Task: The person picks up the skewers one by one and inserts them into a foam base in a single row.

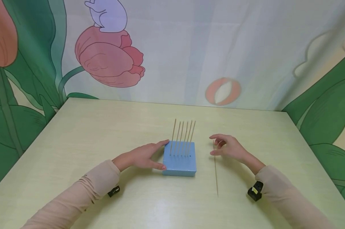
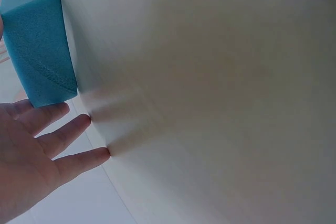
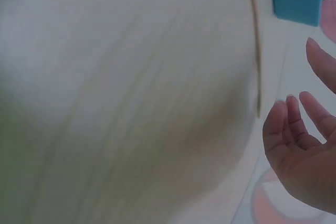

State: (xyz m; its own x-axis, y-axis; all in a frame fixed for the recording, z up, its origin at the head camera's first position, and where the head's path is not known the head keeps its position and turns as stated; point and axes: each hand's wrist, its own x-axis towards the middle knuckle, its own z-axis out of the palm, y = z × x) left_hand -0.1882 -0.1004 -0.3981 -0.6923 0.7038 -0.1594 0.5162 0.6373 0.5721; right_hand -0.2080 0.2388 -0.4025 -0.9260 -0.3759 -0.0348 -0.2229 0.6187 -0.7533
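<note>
A light blue block sits on the table, with several thin wooden sticks standing in a row in its top. At the right end of that row a dark hole shows. My left hand touches the block's left side, thumb at the front corner and index finger at the back one. In the left wrist view its other fingers are straight and spread. Right of the block, one loose stick lies on the table. Beside its far end hovers my right hand, fingers loosely bent, holding nothing.
The pale wooden table reaches back to a curtain printed with flowers and leaves. A black wrist device is on the right forearm, and part of another shows on the left.
</note>
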